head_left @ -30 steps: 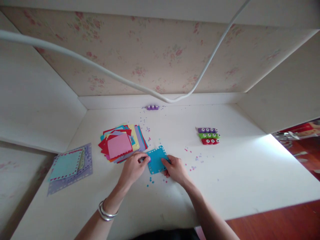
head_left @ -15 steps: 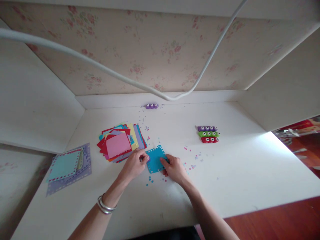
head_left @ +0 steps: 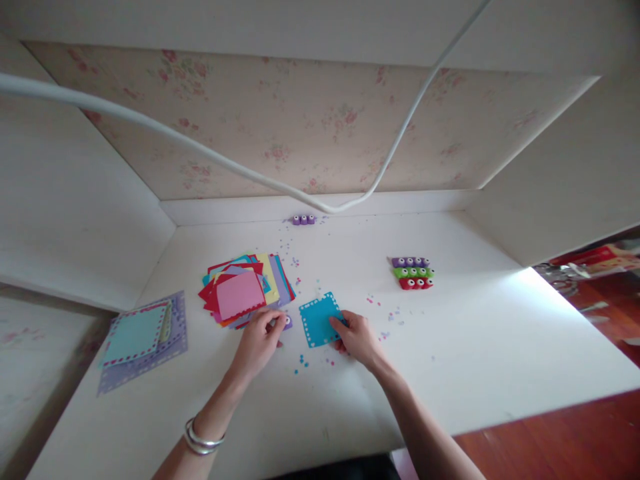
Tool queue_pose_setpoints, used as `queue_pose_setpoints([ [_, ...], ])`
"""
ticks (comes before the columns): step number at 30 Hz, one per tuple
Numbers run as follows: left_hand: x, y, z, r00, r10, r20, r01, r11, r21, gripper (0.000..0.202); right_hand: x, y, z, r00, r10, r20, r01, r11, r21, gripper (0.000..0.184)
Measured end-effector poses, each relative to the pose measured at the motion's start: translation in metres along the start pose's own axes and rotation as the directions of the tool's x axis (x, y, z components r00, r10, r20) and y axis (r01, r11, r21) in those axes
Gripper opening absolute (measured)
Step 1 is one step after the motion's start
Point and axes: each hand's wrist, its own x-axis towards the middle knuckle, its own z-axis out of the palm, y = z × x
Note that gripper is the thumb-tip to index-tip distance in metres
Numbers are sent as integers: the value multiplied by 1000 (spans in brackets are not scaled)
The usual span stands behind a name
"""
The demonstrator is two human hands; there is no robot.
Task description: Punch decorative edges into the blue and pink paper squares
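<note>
A white tabletop (head_left: pixel 370 400) spreads across the view, backed by a floral panel (head_left: pixel 280 127). A white cable (head_left: pixel 200 150) sags in front of that panel. Left of the middle lies a fanned paper stack (head_left: pixel 240 293), a pink sheet uppermost. Farther left, two larger sheets overlap: pale blue (head_left: pixel 137 330) over purple (head_left: pixel 107 385), both hole-edged.

The right hand (head_left: pixel 351 332) grasps a blue card (head_left: pixel 316 320) by its right side, thumb on top; whether the card touches the tabletop, I cannot tell. Pale holes run along its edges. The left hand (head_left: pixel 260 341), just beside the stack and apart from the card, has its fingers closed on a purple punch (head_left: pixel 289 323).

Well to the right stand rows of punches (head_left: pixel 413 272), purple, green and red. Three purple punches (head_left: pixel 304 220) stand near the back edge. Smallest are the paper bits (head_left: pixel 301 364), scattered around the card and farther back.
</note>
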Motion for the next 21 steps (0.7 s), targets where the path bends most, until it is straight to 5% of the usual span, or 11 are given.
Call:
queue_pose_setpoints([
  [8,-13,-14,-5,967,247,-61,-208,905,371,41,-7,-12,-25,963,-192,-189,84,880,-468,33],
  [12,-15,-15,-1,940,329,-93,-265,873,409,28,-12,-20,-27,902,-333,-274,148,836,-529,36],
  [18,-25,11,8,918,395,42,-388,869,308,24,-30,-44,-10,824,-562,70,559,786,-266,38],
  [21,-30,23,15,902,425,74,-427,857,288,24,-37,-53,-3,783,-593,189,622,760,-190,36],
])
